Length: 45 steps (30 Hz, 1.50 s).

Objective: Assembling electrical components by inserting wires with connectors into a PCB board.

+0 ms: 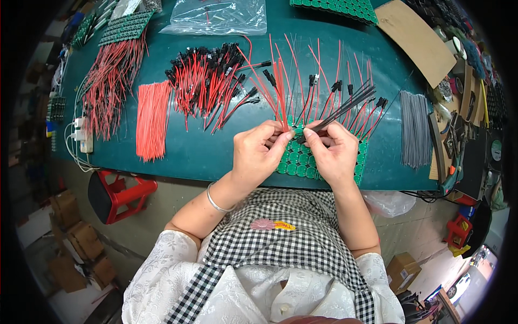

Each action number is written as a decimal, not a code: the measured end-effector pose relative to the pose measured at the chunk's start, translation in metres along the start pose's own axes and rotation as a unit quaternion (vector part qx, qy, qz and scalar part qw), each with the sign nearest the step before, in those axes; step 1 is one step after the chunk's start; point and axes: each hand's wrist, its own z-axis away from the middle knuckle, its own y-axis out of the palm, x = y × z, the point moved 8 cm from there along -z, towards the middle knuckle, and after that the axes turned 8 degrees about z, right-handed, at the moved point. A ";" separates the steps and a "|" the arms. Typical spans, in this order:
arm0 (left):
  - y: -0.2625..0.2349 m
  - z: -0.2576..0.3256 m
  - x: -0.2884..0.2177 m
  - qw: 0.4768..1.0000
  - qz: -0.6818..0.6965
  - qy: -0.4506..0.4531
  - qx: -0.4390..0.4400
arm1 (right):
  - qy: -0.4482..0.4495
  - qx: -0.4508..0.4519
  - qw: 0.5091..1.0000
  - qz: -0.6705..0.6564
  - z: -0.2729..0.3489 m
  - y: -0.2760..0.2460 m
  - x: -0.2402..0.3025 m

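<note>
My left hand [260, 150] pinches a bundle of thin red wires [279, 94] that fan upward from the fingers. A bundle of black wires [353, 102] is gripped in my right hand [335, 152], slanting up to the right. Both hands are close together over a green circuit board panel [295, 163] made of rounded sections, with thumbs and fingertips near its surface. Beyond the hands, red and black leads with black connectors [335, 89] stand up from the panel's far part. My fingers partly cover the wire ends and the panel.
To the left lie a heap of red leads with black connectors [208, 81], straight red wires [152, 121] and a panel with hanging red wires [114, 81]. Black wires [415, 129] lie to the right. Cardboard [415, 43] and a plastic bag [216, 17] are at the back.
</note>
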 end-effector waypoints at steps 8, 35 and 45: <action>0.000 0.001 0.002 1.000 0.002 0.009 -0.003 | -0.123 0.053 0.983 0.123 -0.005 0.012 0.022; -0.001 0.003 -0.014 0.999 -0.013 0.033 -0.009 | -0.003 0.005 1.000 -0.008 0.001 -0.011 0.004; 0.008 0.000 -0.011 0.999 0.024 -0.015 0.026 | 0.000 0.003 0.998 0.057 0.001 -0.019 0.009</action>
